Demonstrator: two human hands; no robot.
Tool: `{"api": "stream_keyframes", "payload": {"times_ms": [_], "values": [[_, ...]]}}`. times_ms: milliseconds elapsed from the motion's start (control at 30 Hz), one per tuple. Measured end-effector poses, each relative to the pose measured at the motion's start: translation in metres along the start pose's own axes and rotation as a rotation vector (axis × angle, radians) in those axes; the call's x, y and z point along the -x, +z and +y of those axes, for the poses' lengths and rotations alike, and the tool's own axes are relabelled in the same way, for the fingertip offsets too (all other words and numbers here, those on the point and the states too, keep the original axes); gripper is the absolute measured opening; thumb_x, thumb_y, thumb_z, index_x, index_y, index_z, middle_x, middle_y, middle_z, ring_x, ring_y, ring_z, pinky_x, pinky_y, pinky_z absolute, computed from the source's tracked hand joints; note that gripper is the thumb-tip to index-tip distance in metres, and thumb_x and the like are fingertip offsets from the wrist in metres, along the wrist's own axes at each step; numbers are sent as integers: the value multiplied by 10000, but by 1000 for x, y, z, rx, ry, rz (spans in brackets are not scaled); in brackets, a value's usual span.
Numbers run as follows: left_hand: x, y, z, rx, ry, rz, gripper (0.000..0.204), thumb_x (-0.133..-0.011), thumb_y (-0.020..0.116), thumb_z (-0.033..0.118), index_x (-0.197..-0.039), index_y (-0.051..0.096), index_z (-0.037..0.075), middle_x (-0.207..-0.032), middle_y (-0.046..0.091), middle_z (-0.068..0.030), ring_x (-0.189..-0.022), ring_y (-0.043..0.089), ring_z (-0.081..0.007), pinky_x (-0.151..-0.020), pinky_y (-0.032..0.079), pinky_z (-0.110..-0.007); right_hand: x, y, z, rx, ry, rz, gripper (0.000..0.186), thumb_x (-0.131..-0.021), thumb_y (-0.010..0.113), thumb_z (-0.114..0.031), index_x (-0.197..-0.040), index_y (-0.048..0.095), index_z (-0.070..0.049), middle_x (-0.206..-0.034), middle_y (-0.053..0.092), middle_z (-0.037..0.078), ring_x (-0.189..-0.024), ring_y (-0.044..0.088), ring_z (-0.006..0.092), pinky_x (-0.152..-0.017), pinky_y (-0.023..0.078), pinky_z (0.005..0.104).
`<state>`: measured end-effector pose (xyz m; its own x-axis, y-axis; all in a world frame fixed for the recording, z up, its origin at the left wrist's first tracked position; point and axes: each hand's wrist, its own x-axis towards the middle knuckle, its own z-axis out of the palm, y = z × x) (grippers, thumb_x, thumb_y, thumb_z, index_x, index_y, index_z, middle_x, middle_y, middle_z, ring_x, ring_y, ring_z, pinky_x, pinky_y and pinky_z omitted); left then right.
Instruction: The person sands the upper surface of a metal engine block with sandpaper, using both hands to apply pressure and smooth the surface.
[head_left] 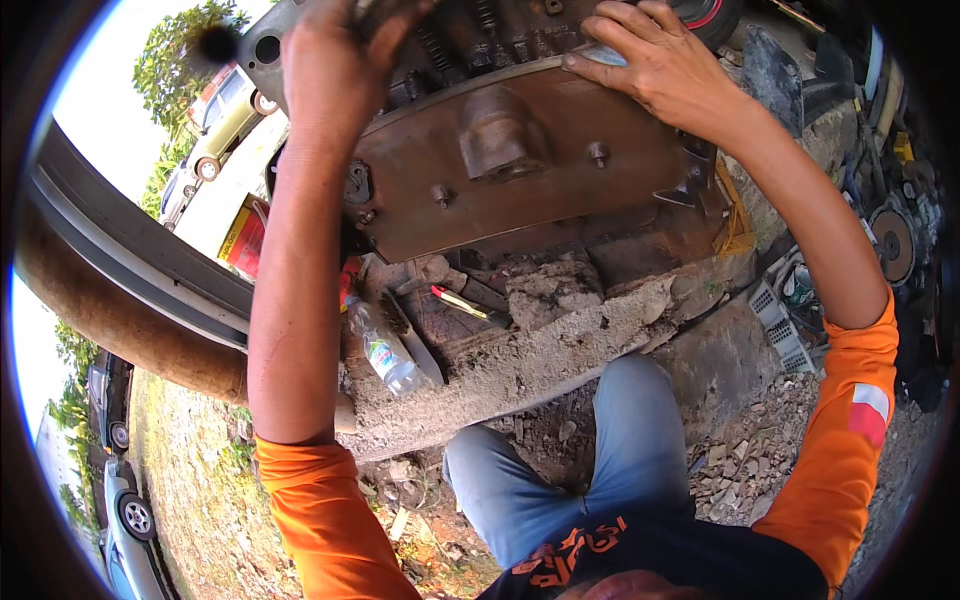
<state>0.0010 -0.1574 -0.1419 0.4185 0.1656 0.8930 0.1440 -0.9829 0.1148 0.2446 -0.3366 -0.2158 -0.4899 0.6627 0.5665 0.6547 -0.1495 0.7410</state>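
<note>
A large, greasy brown engine block (pixel 400 210) rests in front of me, its broad side facing me. Coil springs (pixel 436 50) and other dark metal parts show along its top. My left hand (pixel 335 70) is at the block's upper left, fingers bent around something dark; the picture's top edge cuts them off. Over at the upper right, my right hand (pixel 655 55) has its fingers bent over the block's top edge, thumb below. A small pale grey piece shows between thumb and fingers, but I cannot tell whether it is loose or part of the block.
Below the block, a clear plastic bottle (pixel 384 350), a knife-like blade (pixel 415 340) and a red-and-yellow-handled brush (pixel 470 305) lie on a rough concrete ledge (pixel 540 350). A white plastic crate (pixel 782 325) and scrap parts lie right. A thick brown pipe (pixel 130 315) runs left; parked cars stand beyond.
</note>
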Motion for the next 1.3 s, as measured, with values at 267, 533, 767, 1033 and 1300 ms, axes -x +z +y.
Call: {"api": "stream_keyframes", "payload": {"times_ms": [267,533,767,1033,1300], "values": [[-23,-73,-71,-276,92,43,476,-904,804,407,-1213,742,52,-1005,783,-101,-941,735,-194,-873,554,-347,-3,4,0,-22,2,24,351,-929,542,-231,-1214,747,-228,-1252,592,74,-1311,480,267,-1016,348,454],[-23,-66,-41,-180,-74,-20,401,-898,767,301,-1138,703,-14,-939,731,-89,-847,661,-161,-789,538,-325,-31,15,-18,2,-47,81,327,-960,536,-242,-1193,749,-157,-1218,592,81,-1278,490,265,-1029,338,445],[-19,-36,-39,-63,-4,93,312,-908,750,188,-1111,679,-39,-945,712,-83,-848,634,-159,-767,532,-331,-41,13,-24,16,-16,101,290,-943,605,-319,-1063,790,-131,-1204,597,80,-1258,498,264,-984,356,429],[-17,-32,-37,-77,23,135,343,-903,765,204,-1128,680,-42,-974,721,-99,-880,659,-187,-785,543,-340,-36,4,-20,38,-37,25,307,-938,564,-274,-1134,786,-191,-1214,593,76,-1289,477,260,-1002,340,454],[-19,-39,-35,-44,-88,101,410,-906,780,247,-1179,675,-40,-1019,723,-130,-885,666,-188,-769,549,-331,-24,6,-13,13,-47,97,317,-947,565,-260,-1163,778,-165,-1188,597,80,-1229,506,263,-979,364,417]]}}
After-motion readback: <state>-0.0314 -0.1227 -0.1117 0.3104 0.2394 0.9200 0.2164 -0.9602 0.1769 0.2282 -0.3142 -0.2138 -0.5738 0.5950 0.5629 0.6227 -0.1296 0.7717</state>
